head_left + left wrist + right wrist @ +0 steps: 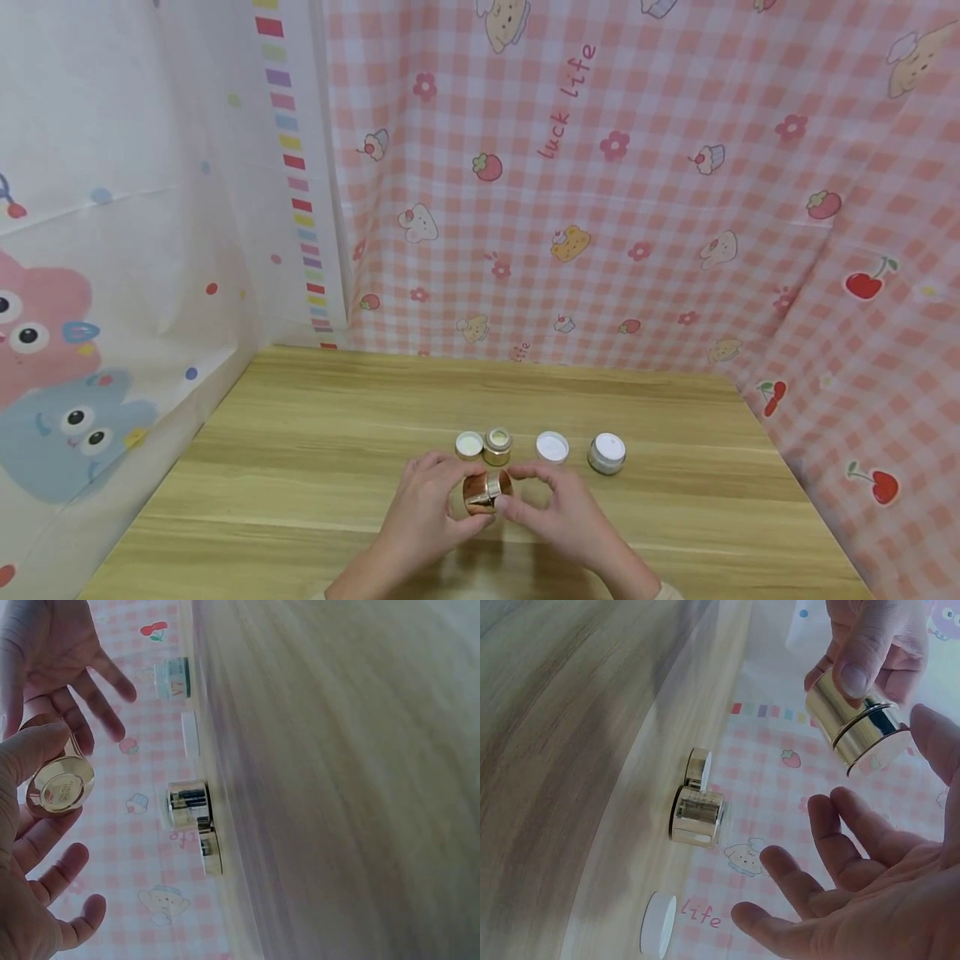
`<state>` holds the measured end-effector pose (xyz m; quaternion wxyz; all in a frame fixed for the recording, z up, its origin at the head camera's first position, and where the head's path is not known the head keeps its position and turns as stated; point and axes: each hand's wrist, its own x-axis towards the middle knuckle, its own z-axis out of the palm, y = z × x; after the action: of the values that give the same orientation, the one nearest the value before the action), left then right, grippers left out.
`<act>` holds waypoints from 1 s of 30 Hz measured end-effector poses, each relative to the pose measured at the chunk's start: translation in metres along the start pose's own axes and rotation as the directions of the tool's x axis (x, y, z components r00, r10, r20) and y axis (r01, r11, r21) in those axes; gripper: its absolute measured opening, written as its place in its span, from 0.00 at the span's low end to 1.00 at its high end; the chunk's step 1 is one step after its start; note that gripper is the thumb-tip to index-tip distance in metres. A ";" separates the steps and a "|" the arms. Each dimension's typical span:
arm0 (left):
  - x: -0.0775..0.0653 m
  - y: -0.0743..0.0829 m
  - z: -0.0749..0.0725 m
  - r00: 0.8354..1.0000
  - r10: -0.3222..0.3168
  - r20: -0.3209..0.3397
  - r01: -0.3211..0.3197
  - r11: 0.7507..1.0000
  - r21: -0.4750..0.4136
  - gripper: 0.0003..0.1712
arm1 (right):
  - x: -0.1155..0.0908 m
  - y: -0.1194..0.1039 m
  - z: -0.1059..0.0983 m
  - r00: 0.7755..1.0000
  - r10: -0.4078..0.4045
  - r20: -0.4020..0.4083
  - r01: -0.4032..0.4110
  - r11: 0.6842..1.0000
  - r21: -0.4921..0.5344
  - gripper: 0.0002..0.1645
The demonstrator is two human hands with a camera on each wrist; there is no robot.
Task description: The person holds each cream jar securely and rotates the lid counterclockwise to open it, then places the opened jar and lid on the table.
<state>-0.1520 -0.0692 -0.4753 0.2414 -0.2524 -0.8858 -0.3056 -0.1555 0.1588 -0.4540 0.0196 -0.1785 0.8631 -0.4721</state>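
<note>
A shiny gold cosmetic jar (480, 493) is tipped on its side between the hands, above the table. My left hand (429, 508) grips it, thumb on one side and fingers on the other. A seam runs round its middle in the right wrist view, and small lettering marks its end (61, 790) in the left wrist view. My right hand (561, 510) is at the jar's right end, thumb right at the rim. The index fingertip lies close below that end, and the other fingers (780, 874) are spread and loosely bent.
Behind the hands stands an open small gold jar (497, 447), next to its upturned lid (469, 446). Farther right are a white lid (552, 447) and a squat jar with a white top (607, 454). Patterned cloths hang around the wooden table (315, 417).
</note>
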 end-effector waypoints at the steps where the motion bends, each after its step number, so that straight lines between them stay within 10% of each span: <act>1: 0.000 0.000 0.000 1.000 0.001 -0.003 -0.001 1.000 0.002 0.32 | 0.000 0.000 0.000 1.000 0.010 -0.003 -0.010 1.000 0.005 0.24; 30: 0.004 -0.003 0.003 0.998 0.061 0.001 -0.061 0.998 0.029 0.29 | -0.001 -0.003 -0.001 0.998 -0.059 0.008 0.059 0.996 -0.062 0.23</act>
<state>-0.1576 -0.0684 -0.4768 0.2540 -0.2756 -0.8821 -0.2854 -0.1541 0.1580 -0.4509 0.0027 -0.2058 0.8716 -0.4449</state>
